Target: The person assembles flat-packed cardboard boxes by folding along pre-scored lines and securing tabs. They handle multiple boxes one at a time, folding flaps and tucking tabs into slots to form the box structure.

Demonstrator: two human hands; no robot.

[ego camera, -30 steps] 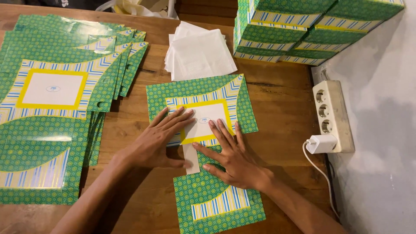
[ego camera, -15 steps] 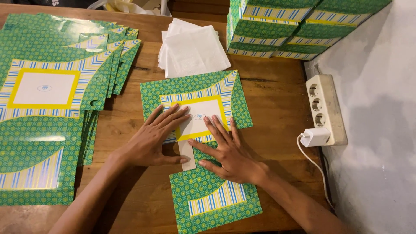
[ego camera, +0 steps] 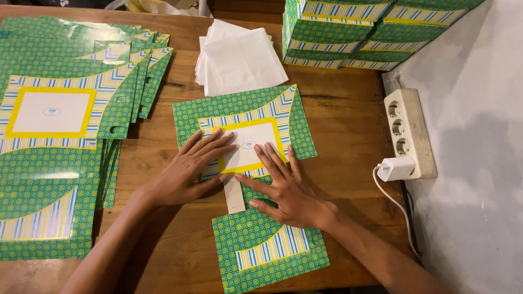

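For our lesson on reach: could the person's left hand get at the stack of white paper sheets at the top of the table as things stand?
Probably yes. The left hand lies flat on the green patterned box blank, and the white paper stack sits just beyond that blank's far edge, with nothing standing between them.

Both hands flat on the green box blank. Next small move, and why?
Probably lift the near panel up along the crease. The left hand and right hand both press flat on the blank's middle, pinning it to the table, and the pale side tab lies exposed between them.
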